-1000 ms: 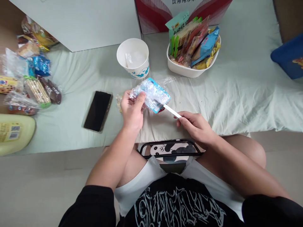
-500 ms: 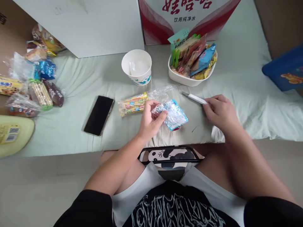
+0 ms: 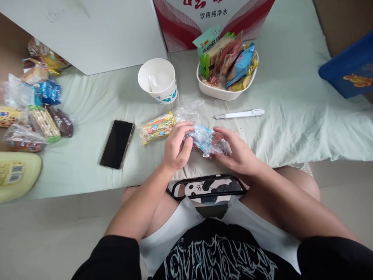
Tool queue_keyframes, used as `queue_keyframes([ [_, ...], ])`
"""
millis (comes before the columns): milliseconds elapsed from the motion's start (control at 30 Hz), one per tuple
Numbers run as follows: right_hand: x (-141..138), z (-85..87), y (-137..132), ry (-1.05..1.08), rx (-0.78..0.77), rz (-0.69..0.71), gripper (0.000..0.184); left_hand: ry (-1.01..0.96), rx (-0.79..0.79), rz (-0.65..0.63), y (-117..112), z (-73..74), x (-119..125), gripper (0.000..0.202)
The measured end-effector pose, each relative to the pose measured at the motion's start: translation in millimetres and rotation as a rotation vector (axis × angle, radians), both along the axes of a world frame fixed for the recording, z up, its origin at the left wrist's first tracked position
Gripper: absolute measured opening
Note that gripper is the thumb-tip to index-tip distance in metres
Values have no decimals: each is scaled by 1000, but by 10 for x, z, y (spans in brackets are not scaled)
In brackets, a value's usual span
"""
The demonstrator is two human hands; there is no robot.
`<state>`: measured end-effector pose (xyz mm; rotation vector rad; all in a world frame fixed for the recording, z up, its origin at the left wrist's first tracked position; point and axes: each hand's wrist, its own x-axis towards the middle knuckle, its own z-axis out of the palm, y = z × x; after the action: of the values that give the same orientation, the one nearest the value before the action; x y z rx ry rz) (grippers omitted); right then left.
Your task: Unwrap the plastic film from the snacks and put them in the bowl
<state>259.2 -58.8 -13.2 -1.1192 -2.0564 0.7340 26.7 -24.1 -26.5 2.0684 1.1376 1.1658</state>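
Both hands hold a small blue and clear plastic snack packet [image 3: 204, 139] above the pale green sheet [image 3: 291, 116]. My left hand [image 3: 176, 146] pinches its left end with closed fingers. My right hand [image 3: 236, 149] grips its right end, fingers curled on the crinkled wrapper. A white utility knife [image 3: 240, 114] lies on the sheet just beyond my right hand, apart from it. A yellow wrapped snack [image 3: 157, 127] with a clear wrapper tail lies just beyond my left hand.
A black phone [image 3: 116, 144] lies to the left. A white paper cup [image 3: 157, 81] and a white bowl [image 3: 224, 93] full of snack packets stand behind. More wrapped snacks [image 3: 37, 112] lie at far left. A red and white box [image 3: 212, 19] stands at the back. A panda-patterned case [image 3: 208, 186] rests on my lap.
My right hand has left the white knife on the sheet and come back to the packet, which it now grips together with my left hand.
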Motion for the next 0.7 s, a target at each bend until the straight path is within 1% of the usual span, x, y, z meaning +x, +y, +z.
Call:
queue_keyframes([
  [67,25,-3,34,6,20,3,29,38,35,-50,12,-3,10,24],
  [133,106,21,85,-5,28,-5,13,104,71,-70,21,-19,24,34],
  [200,210,55,128,-42,11,-40,7,165,66,-40,23,-37,28,35],
  [267,307,81,153,-94,-13,-78,6,157,18,16,18,-44,21,30],
  [367,418,86,166,-154,-43,-155,12,16,-93,63,12,-21,-3,27],
  [433,462,72,172,-162,-50,-264,16,-119,-187,76,19,5,-25,23],
  [533,494,55,191,-137,-40,-477,19,-279,-298,120,47,24,-77,16],
  [567,496,56,195,-131,-22,-552,20,-312,-320,137,59,21,-103,16],
  [633,486,71,188,-105,67,-695,20,-358,-324,155,82,8,-166,19],
  [667,472,85,172,-77,132,-739,20,-369,-299,155,90,4,-198,21],
  [700,451,102,147,-32,209,-745,18,-369,-254,152,96,4,-228,24],
])
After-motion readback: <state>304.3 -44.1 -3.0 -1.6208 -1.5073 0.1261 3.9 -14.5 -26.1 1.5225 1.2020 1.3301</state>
